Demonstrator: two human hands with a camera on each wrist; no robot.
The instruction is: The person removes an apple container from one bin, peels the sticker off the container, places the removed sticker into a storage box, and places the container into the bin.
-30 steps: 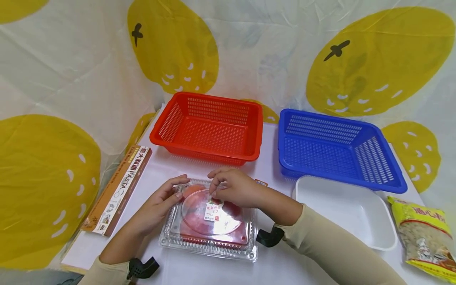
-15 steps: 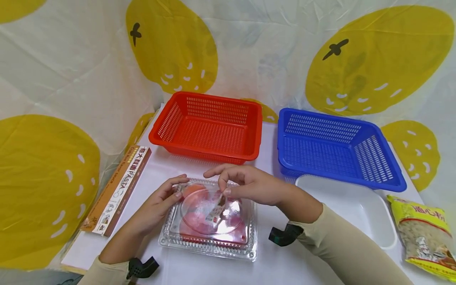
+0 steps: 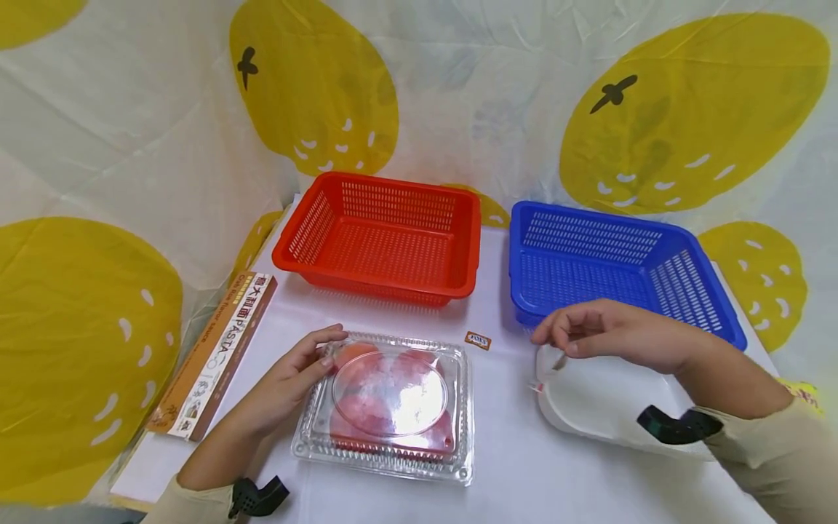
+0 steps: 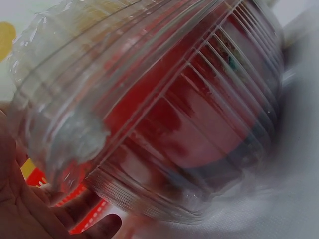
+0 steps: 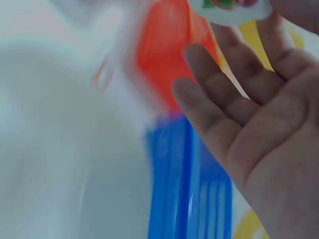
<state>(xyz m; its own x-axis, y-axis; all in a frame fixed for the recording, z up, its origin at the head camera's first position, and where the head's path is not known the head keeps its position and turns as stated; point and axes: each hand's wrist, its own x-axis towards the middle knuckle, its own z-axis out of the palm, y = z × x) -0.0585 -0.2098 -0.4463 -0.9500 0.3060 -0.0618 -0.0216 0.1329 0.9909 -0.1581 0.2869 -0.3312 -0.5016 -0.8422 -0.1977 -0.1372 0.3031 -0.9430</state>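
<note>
A clear plastic clamshell box (image 3: 393, 466) with round red and orange fruits inside lies lid down on the table, in the head view. At its far left corner my left hand (image 3: 294, 378) rests against the box, thumb at the lid's edge. Seen in the left wrist view, the fingers (image 4: 79, 211) stay fairly straight beside the ribbed wall. Over the left end of the white tub (image 3: 615, 393), my right hand (image 3: 628, 338) pinches a small printed label sticker (image 3: 538, 386) between thumb and fingertip. The sticker's white face with red and green print (image 5: 232, 15) shows in the right wrist view.
A red basket (image 3: 373, 287) and a blue basket (image 3: 524, 306) stand along the back. The pasta box (image 3: 212, 356) lies at the left edge. A small orange card (image 3: 478, 340) lies behind the clamshell. A yellow bag (image 3: 804, 393) is mostly hidden by my right arm.
The label sticker has come off the clamshell's lid in my right hand, which has moved right to the white tub. My left hand has kept its place.
</note>
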